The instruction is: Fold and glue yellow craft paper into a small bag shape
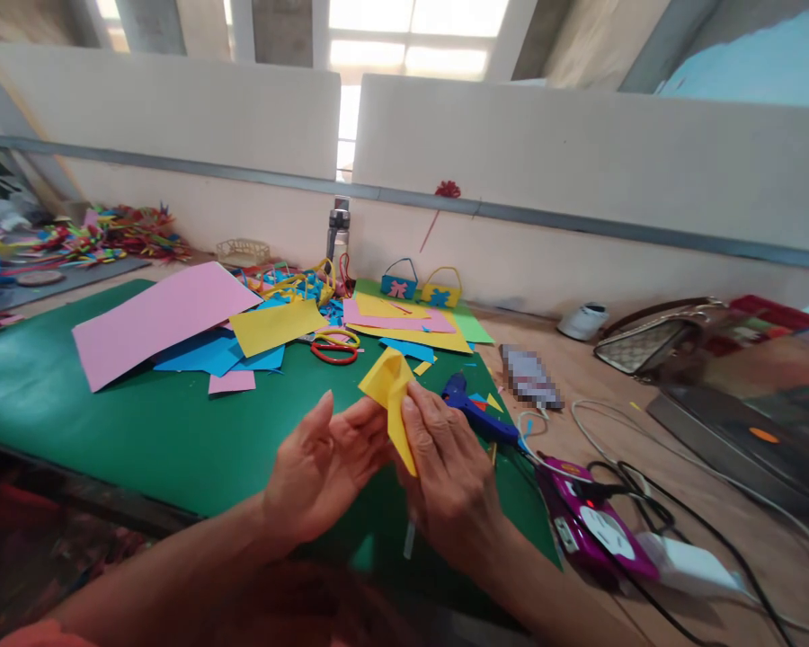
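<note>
My right hand [448, 476] grips a folded piece of yellow craft foam or paper [392, 393] above the green mat. Its fingers press along the piece's right side. Palm turned up, my left hand [330, 467] has its thumb raised and its fingers stretched toward the piece; their tips go behind it, so contact is hard to see. A blue glue gun [475, 412] lies just right of my right hand. Beyond the hands are scissors [335, 346] with yellow and red handles. Two small finished bags, one blue [399, 286] and one yellow [440, 293], stand by the wall.
Pink sheets [165, 319], a yellow sheet [276, 328] and blue scraps lie on the green mat [141, 440]. At right are a purple power strip [597, 521], tangled cables, a phone [529, 376] and a handbag [653, 341]. A bottle [338, 235] stands at the back.
</note>
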Available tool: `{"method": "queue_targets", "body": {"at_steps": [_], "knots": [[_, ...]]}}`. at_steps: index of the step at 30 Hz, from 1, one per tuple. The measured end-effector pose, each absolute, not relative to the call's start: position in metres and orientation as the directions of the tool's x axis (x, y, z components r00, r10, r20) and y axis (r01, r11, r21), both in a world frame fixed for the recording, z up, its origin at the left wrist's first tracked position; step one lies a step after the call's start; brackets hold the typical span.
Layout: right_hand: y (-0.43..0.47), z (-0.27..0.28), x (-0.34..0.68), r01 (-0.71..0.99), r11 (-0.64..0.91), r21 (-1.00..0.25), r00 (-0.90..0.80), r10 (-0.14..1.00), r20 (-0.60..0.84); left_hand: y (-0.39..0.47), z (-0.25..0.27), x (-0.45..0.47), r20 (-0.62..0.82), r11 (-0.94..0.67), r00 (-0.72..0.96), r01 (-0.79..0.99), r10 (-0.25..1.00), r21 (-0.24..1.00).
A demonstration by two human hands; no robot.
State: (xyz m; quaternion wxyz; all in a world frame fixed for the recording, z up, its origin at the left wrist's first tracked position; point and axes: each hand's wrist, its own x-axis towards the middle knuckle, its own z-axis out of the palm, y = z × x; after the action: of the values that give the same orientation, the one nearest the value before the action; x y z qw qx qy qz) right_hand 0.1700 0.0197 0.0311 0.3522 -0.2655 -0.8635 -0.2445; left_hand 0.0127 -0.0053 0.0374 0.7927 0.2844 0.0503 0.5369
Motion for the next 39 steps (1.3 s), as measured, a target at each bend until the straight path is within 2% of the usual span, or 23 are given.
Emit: {"method": "queue_targets", "body": {"at_steps": [2, 4, 6, 7, 8, 9, 10, 11, 13, 14, 16, 18, 21, 25, 27, 30, 34, 39], "knots": [[0.023, 0.032, 0.173, 0.609, 0.774, 0.176, -0.584, 0.287, 0.760, -0.009, 0.033, 0.010, 0.211, 0.222, 0.411, -0.779, 0.887, 0.586], [0.024, 0.035, 0.174, 0.597, 0.799, 0.070, -0.537, 0.333, 0.775, -0.014, 0.030, 0.006, 0.181, 0.132, 0.372, -0.676, 0.910, 0.725], [0.023, 0.039, 0.175, 0.597, 0.800, -0.067, -0.474, 0.419, 0.774, -0.019, 0.030, -0.001, 0.138, 0.018, 0.338, -0.418, 0.931, 0.908], [0.023, 0.040, 0.176, 0.597, 0.791, -0.134, -0.447, 0.467, 0.763, -0.021, 0.030, -0.006, 0.177, -0.105, 0.288, -0.249, 0.941, 0.963], [0.023, 0.042, 0.176, 0.597, 0.778, -0.195, -0.422, 0.511, 0.749, -0.021, 0.032, -0.010, 0.284, -0.274, 0.216, -0.073, 0.934, 0.959], [0.022, 0.043, 0.176, 0.595, 0.765, -0.245, -0.401, 0.547, 0.734, -0.021, 0.033, -0.015, 0.446, -0.459, 0.138, 0.088, 0.884, 0.884], [0.022, 0.043, 0.175, 0.591, 0.754, -0.286, -0.384, 0.575, 0.722, -0.018, 0.035, -0.018, 0.619, -0.618, 0.073, 0.228, 0.782, 0.753], [0.022, 0.044, 0.175, 0.585, 0.747, -0.317, -0.374, 0.595, 0.711, -0.015, 0.036, -0.022, 0.749, -0.702, 0.013, 0.359, 0.663, 0.615], [0.022, 0.043, 0.174, 0.569, 0.743, -0.353, -0.363, 0.612, 0.703, -0.004, 0.039, -0.025, 0.820, -0.687, 0.039, 0.570, 0.570, 0.450], [0.022, 0.043, 0.174, 0.563, 0.742, -0.363, -0.360, 0.616, 0.701, 0.003, 0.040, -0.025, 0.814, -0.673, 0.084, 0.614, 0.574, 0.411], [0.021, 0.042, 0.173, 0.559, 0.741, -0.372, -0.359, 0.621, 0.696, 0.017, 0.041, -0.023, 0.744, -0.642, 0.144, 0.627, 0.652, 0.441], [0.021, 0.042, 0.173, 0.563, 0.739, -0.371, -0.367, 0.625, 0.689, 0.030, 0.040, -0.018, 0.597, -0.561, 0.146, 0.567, 0.789, 0.603], [0.019, 0.042, 0.173, 0.562, 0.750, -0.347, -0.399, 0.614, 0.681, 0.044, 0.037, -0.011, 0.434, -0.451, 0.134, 0.374, 0.891, 0.810], [0.018, 0.039, 0.172, 0.554, 0.784, -0.280, -0.459, 0.568, 0.683, 0.048, 0.033, -0.002, 0.329, -0.340, 0.130, 0.074, 0.935, 0.937], [0.018, 0.036, 0.171, 0.556, 0.801, -0.223, -0.485, 0.530, 0.695, 0.048, 0.032, 0.001, 0.311, -0.313, 0.123, -0.008, 0.942, 0.950], [0.019, 0.029, 0.168, 0.576, 0.811, -0.104, -0.534, 0.469, 0.703, 0.045, 0.028, 0.003, 0.363, -0.363, 0.093, -0.020, 0.927, 0.932], [0.017, 0.024, 0.163, 0.587, 0.809, 0.023, -0.592, 0.410, 0.694, 0.042, 0.022, 0.002, 0.484, -0.488, 0.064, 0.072, 0.873, 0.870], [0.012, 0.026, 0.163, 0.584, 0.808, 0.073, -0.630, 0.395, 0.668, 0.038, 0.024, 0.000, 0.568, -0.564, 0.036, 0.194, 0.822, 0.803]]}}
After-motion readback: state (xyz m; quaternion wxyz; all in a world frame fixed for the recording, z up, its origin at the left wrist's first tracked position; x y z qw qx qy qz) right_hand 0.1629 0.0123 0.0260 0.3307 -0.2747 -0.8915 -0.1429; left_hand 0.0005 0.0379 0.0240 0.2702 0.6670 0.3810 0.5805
